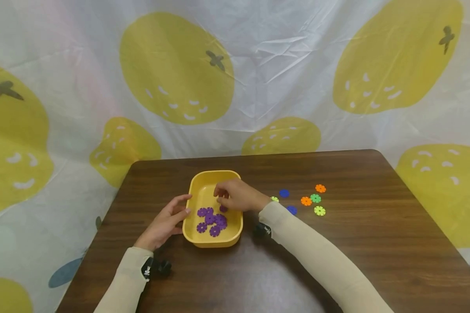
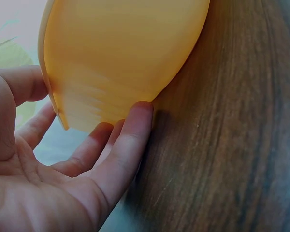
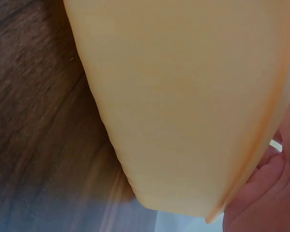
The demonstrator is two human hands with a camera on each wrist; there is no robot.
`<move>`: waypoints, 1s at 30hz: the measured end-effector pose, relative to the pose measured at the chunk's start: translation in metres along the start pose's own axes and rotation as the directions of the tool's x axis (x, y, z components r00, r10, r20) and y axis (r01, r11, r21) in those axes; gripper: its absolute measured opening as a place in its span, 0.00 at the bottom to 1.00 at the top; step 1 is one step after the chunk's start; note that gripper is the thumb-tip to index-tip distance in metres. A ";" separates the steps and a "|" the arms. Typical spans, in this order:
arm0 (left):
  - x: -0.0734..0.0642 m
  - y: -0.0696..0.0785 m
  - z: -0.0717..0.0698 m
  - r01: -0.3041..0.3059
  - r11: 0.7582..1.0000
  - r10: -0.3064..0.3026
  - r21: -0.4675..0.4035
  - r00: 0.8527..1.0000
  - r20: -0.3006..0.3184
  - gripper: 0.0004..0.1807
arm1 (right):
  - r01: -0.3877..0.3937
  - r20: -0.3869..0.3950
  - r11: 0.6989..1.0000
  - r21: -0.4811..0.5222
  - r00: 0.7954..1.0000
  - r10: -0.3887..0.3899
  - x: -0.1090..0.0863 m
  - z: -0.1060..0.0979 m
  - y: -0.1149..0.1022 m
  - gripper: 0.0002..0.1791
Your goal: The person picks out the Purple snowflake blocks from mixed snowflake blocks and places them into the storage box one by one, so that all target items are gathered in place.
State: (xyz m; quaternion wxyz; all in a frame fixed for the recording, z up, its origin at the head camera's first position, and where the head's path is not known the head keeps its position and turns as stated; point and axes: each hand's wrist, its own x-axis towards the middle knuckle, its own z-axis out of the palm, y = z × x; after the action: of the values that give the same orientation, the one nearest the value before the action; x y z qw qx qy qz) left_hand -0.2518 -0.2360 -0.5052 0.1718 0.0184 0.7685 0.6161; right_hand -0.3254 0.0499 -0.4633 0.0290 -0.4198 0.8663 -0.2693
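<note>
A yellow plastic bin (image 1: pixel 213 239) stands on the table with several purple flower-shaped discs (image 1: pixel 210 218) lying in its near half. At the bin's left side is my left hand (image 1: pixel 162 223), its fingers spread along the rim and outer wall. The left wrist view shows fingertips (image 2: pixel 141 107) touching the wall. Over the right rim reaches my right hand (image 1: pixel 238 194), fingers bent above the inside of the bin. Just below its thumb shows one purple disc (image 1: pixel 223 208). Whether the fingertips pinch anything is hidden; the bin's wall (image 3: pixel 183 106) fills most of the right wrist view.
Right of the bin, loose discs lie on the brown table (image 1: pixel 356 243): orange (image 1: pixel 320 188), green (image 1: pixel 315 198), blue (image 1: pixel 284 193) and yellow-green (image 1: pixel 319 211). My right forearm partly covers a few. A fruit-patterned curtain (image 1: pixel 254 87) hangs behind the table.
</note>
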 end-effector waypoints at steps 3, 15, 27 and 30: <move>-0.001 0.002 0.000 -0.006 1.000 0.006 0.002 1.000 0.000 0.29 | 0.007 -0.024 1.000 0.001 1.000 -0.007 0.000 -0.002 0.000 0.09; -0.006 0.002 -0.003 -0.010 1.000 0.010 0.027 1.000 -0.013 0.30 | 0.000 -0.127 0.997 0.079 0.992 0.011 -0.015 -0.006 -0.005 0.09; -0.013 0.016 0.005 -0.055 0.978 0.091 0.203 0.980 -0.175 0.23 | -0.064 -0.210 0.985 0.160 0.973 0.097 -0.055 -0.029 -0.009 0.08; -0.020 0.025 0.010 -0.059 0.941 0.144 0.333 0.961 -0.234 0.21 | -0.103 -0.221 0.973 0.205 0.964 0.149 -0.072 -0.036 -0.005 0.10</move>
State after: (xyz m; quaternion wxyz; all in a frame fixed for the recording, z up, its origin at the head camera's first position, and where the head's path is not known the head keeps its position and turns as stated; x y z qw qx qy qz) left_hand -0.2348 -0.2254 -0.4785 0.0339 0.0068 0.8727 0.4870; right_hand -0.2856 0.1171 -0.4427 -0.0164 -0.3242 0.8586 -0.3967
